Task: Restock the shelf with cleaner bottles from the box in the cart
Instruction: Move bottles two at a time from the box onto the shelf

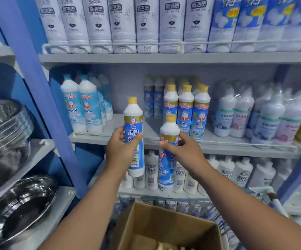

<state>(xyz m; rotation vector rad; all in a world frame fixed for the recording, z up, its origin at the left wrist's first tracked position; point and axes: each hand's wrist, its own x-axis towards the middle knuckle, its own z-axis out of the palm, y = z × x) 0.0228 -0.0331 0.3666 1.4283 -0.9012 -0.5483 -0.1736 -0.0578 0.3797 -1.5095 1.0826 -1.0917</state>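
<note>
My left hand point(120, 147) gripped one bottle point(134, 136), my right hand point(180, 150) another point(167, 156); next they needed standing in the shelf point(151, 130) gap.

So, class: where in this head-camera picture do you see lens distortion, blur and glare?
Head view: wide-angle bending bows the blue shelf post and shelf edges; the wrapped bottle packs at right look soft; glare streaks the steel basins; the two held cleaner bottles are sharpest.
</note>
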